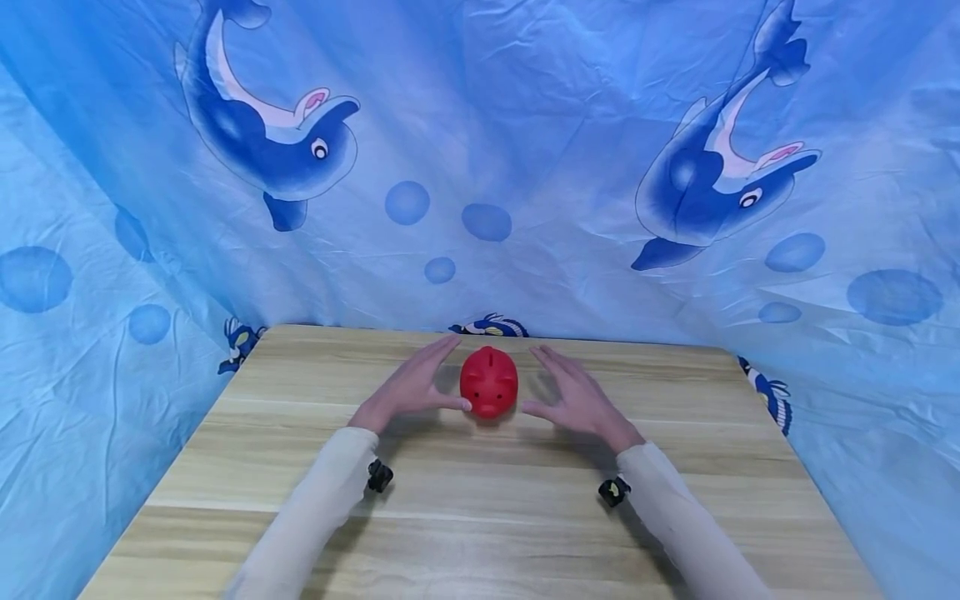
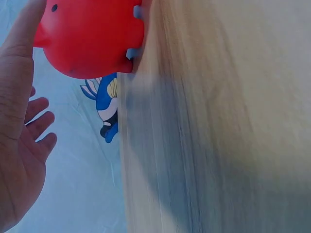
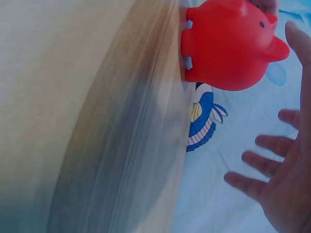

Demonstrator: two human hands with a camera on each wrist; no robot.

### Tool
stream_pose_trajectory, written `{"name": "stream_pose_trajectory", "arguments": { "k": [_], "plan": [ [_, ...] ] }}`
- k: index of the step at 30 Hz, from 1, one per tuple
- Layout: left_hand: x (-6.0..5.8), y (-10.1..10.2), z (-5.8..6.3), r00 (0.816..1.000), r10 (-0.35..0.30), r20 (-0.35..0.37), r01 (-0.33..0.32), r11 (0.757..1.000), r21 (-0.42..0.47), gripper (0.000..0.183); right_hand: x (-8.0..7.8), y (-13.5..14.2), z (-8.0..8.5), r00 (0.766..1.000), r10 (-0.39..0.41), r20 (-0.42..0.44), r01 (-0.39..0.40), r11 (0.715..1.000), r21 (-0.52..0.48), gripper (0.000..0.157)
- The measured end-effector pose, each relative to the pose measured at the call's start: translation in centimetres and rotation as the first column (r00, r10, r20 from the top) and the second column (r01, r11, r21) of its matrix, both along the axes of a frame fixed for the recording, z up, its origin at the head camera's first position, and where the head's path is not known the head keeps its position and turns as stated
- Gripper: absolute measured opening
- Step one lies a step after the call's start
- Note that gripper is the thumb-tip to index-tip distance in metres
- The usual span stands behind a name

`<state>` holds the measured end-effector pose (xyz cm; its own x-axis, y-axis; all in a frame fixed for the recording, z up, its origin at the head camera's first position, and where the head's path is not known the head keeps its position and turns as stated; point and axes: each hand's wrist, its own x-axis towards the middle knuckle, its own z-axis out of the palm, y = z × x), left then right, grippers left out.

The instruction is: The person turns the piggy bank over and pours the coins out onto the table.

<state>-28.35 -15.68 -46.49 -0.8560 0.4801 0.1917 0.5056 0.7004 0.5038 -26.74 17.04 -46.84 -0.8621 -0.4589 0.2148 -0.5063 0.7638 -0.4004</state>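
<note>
Pale sleeves (image 1: pixel 313 510) over the tabletop (image 1: pixel 480 525). Your left grip (image 1: pixel 408 387) and right grip (image 1: pixel 579 400) both spread, holding nothing, either side of the red piggy bank (image 1: pixel 488 383). Left thumb (image 1: pixel 453 402) beside its snout (image 1: pixel 490 411), contact unclear; right grip stands apart. Bank upright, facing you, near the far edge's middle. Best to press palms in evenly, mid-height, without nudging it toward that edge. Dolphin-print curtain (image 1: pixel 555 158) behind.
</note>
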Motion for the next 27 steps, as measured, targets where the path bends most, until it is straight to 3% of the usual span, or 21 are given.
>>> {"name": "stream_pose_trajectory", "arguments": {
  "k": [7, 14, 27],
  "plan": [
    [-0.8, 0.6, -0.6, 0.998, -0.040, 0.050, 0.036, 0.997, 0.074, 0.123, -1.3, -0.6, -0.6, 0.998, 0.050, 0.047, -0.047, 0.997, -0.053, 0.102],
    [-1.0, 1.1, -1.1, 0.993, -0.041, 0.115, 0.028, 0.993, 0.115, 0.121, -2.3, -1.4, -1.1, 0.994, 0.085, 0.069, -0.079, 0.993, -0.087, 0.106],
    [-1.3, 1.5, -2.1, 0.983, -0.062, 0.173, 0.036, 0.988, 0.152, 0.120, -2.9, -2.2, -1.8, 0.988, 0.120, 0.096, -0.112, 0.991, -0.077, 0.105]
  ]
}}
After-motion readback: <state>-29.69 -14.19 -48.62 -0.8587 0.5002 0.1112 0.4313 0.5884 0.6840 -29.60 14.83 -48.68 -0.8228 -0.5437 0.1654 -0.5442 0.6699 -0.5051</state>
